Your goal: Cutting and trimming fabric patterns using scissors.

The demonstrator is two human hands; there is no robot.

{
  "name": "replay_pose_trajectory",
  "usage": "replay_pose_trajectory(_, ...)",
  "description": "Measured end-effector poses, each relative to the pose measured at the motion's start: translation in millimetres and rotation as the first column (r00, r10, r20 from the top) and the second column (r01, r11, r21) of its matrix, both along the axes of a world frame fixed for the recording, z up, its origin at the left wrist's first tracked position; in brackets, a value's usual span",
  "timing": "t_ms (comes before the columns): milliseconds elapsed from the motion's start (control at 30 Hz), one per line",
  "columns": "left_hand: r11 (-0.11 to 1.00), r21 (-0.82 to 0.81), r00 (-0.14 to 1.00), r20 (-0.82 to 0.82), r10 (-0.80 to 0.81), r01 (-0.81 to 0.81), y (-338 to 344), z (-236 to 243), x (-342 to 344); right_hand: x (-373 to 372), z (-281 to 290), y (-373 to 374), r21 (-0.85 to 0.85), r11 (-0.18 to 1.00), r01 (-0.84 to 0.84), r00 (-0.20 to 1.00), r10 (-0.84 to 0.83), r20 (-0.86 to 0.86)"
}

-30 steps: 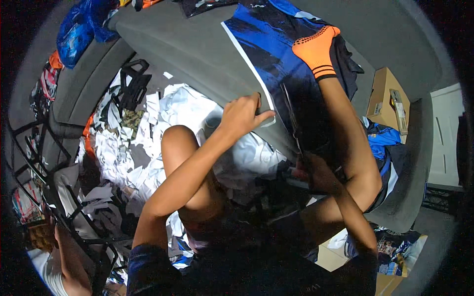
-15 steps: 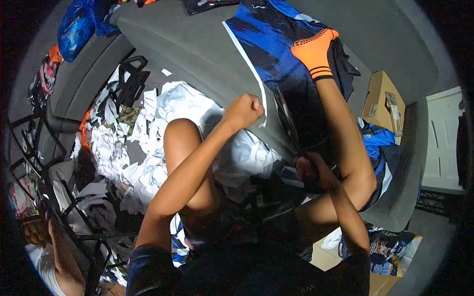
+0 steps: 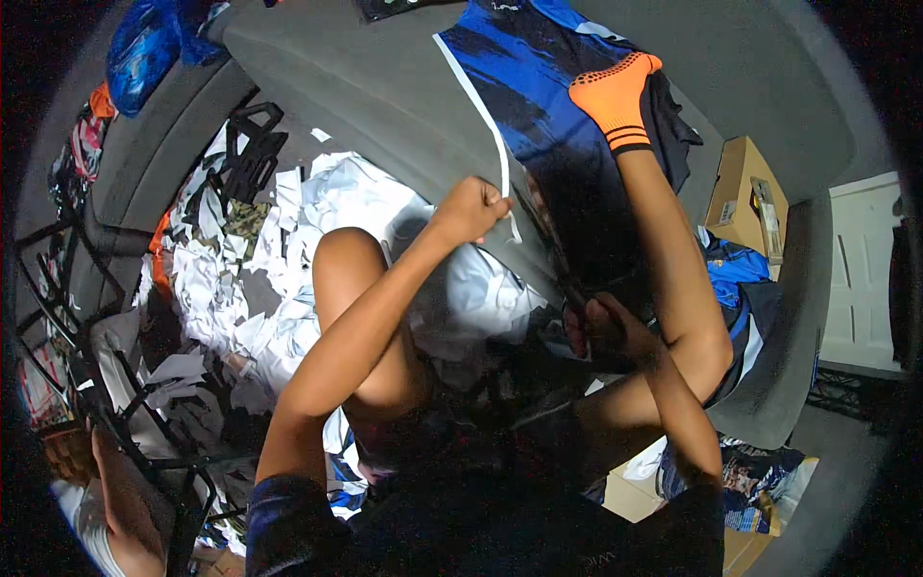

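A blue and black printed cloth (image 3: 548, 96) lies over the grey sofa, with a narrow white strip (image 3: 478, 103) along its left edge. My left hand (image 3: 468, 211) is closed, pinching this strip, and a short loose tail of it hangs below the fingers. My right hand (image 3: 606, 327) wraps round the handles of a pair of dark scissors (image 3: 550, 226), whose long blades point up along the cloth's lower left edge. Shadow hides part of the handles and of the blades. My foot in an orange sock (image 3: 612, 101) rests on the cloth.
White scraps (image 3: 216, 298) cover the floor at left, beside a black metal frame (image 3: 144, 404). Another person's arm (image 3: 120, 490) shows at lower left. A cardboard box (image 3: 735, 192) stands on the sofa at right, near more blue cloth (image 3: 735, 274). A blue plastic bag (image 3: 144, 53) sits at upper left.
My left hand has shifted slightly left and down, still pinching the white strip. The scissors have moved a little in my right hand, and its fingers have changed position.
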State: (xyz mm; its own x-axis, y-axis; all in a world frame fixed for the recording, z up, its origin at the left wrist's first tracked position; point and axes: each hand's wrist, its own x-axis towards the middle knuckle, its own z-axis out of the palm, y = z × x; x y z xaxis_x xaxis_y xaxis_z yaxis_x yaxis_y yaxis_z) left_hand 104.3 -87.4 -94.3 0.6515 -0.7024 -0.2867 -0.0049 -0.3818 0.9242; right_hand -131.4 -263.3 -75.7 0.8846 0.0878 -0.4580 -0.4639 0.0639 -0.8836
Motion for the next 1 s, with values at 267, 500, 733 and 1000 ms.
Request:
replay_pose_trajectory(267, 0.998, 0.028, 0.997, 0.050, -0.060, 0.059, 5.2, 1.0, 12.9, 43.5, 11.7, -7.6, -0.135, 0.984, -0.115, 0.984, 0.094, -0.150)
replay_pose_trajectory(500, 0.992, 0.060, 0.989, 0.093, -0.115, 0.110, 9.8, 0.8, 21.5, 64.8, 17.2, -3.5, -0.495, 0.810, -0.313, 0.950, 0.266, -0.165)
replay_pose_trajectory(733, 0.994, 0.056, 0.991, 0.093, -0.098, 0.093, 12.3, 1.9, 22.4, 68.7, 8.4, 7.1, -0.286, 0.957, -0.051, 0.985, 0.001, -0.171)
replay_pose_trajectory(1000, 0.989, 0.079, 0.985, 0.106, -0.133, 0.125, 8.6, 0.5, 26.2, 69.5, 13.7, -2.4, -0.353, 0.933, -0.067, 0.992, 0.025, -0.123)
